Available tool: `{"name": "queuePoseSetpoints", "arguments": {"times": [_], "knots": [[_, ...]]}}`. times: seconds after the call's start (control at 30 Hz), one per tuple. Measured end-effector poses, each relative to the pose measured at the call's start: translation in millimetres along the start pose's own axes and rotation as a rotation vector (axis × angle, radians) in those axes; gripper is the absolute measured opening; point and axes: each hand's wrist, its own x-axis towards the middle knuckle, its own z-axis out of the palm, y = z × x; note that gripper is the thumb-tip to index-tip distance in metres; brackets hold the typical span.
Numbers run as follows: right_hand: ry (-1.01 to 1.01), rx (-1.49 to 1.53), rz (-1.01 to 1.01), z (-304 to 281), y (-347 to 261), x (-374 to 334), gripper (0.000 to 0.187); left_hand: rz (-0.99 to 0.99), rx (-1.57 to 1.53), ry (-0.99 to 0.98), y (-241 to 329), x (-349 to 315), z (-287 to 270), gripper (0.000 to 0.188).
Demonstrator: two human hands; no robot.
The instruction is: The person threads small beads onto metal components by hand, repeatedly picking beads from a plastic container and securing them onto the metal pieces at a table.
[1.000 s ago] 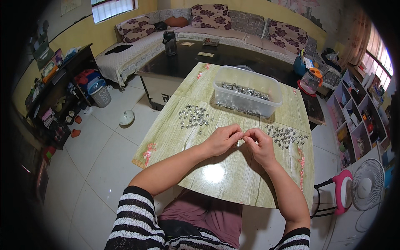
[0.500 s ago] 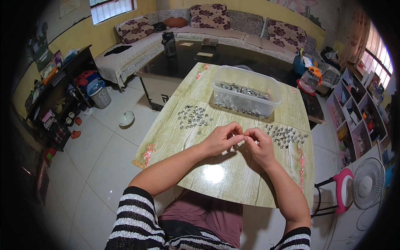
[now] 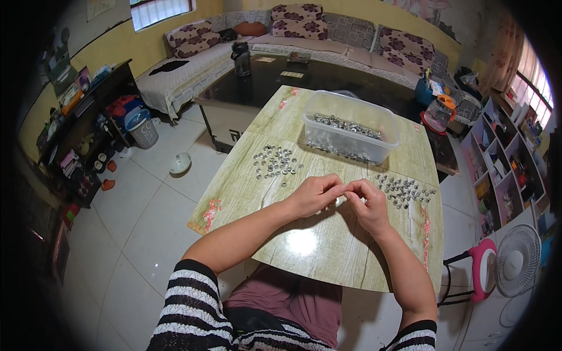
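Small metal piece (image 3: 342,198), barely visible, pinched between fingertips of left hand (image 3: 313,196) and right hand (image 3: 369,203) meeting over wood-grain table (image 3: 304,245); loose metal heaps (image 3: 275,162) beyond each hand, clear plastic tub (image 3: 350,126) farther off.

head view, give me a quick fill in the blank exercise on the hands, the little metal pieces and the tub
1. The left hand and right hand meet at their ____ above the table.
2. The clear plastic tub holds small ____ pieces.
3. The loose pile on the person's left lies ____ the tub.
4. The other pile lies nearest the ____ hand.

Missing words: fingertips; metal; outside; right
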Motion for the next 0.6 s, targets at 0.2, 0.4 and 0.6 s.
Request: {"name": "queuePoseSetpoints", "arguments": {"times": [0.2, 0.4, 0.6], "knots": [[-0.022, -0.023, -0.006, -0.2, -1.7, 0.5, 0.008, 0.049, 0.065, 0.039, -4.3, 0.4, -1.6, 0.023], [-0.02, -0.02, 0.013, -1.7, -1.2, 1.2, 0.007, 0.094, 0.046, 0.058, -2.7, 0.5, -1.0, 0.021], [-0.017, -0.053, 0.036, -3.6, 3.8, 0.1, 0.008, 0.04, -0.011, 0.044, 0.6, -0.4, 1.6, 0.021]]}}
